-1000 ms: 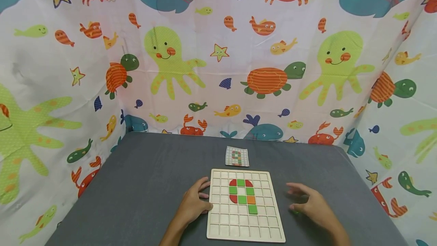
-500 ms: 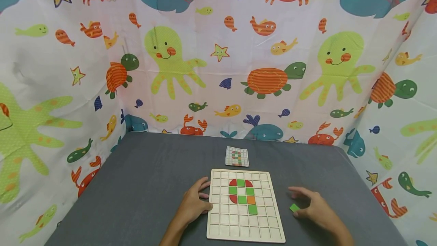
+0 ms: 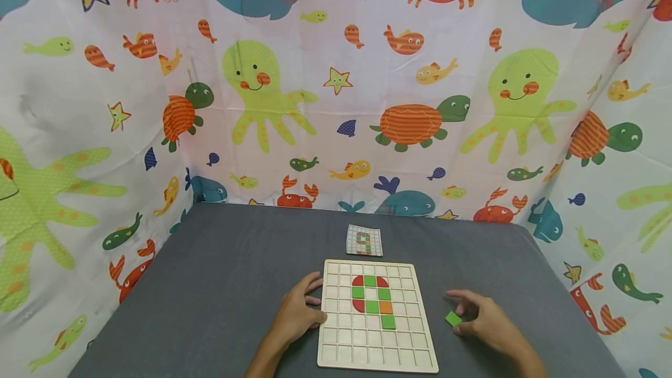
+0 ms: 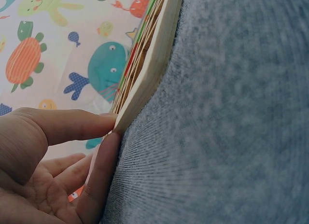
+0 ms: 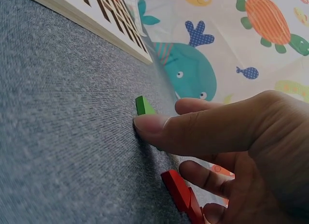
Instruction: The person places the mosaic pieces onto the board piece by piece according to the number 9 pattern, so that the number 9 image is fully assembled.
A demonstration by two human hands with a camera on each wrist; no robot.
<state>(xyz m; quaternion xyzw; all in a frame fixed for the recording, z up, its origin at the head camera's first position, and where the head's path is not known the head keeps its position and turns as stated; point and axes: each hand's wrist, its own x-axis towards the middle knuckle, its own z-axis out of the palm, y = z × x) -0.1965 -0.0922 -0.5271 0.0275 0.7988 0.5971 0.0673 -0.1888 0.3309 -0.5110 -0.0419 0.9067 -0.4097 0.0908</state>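
My left hand point(image 3: 296, 311) holds the left edge of a pale wooden grid board point(image 3: 362, 346), thumb at the rim, fingers along the side. In the left wrist view, thumb and a fingertip meet at the edge of the board point(image 4: 149, 64). Red, green and orange tiles sit in its upper cells; one is an orange tile point(image 3: 385, 307). To the right of the board, my right hand point(image 3: 488, 322) touches a green square tile point(image 3: 453, 319) with the thumb, the index finger held apart above it. The right wrist view has the thumb partly covering the green tile point(image 5: 143, 107).
Red tiles point(image 5: 176, 189) lie under my right hand, hidden in the head view. A small pattern card point(image 3: 364, 240) lies behind the board on the grey tabletop point(image 3: 252, 261). A curtain point(image 3: 336, 121) printed with sea animals stands behind and at both sides.
The green tile, mostly hidden under my right hand at first, has come into view beside the thumb. My right hand has shifted slightly right. My left hand and the board have stayed put.
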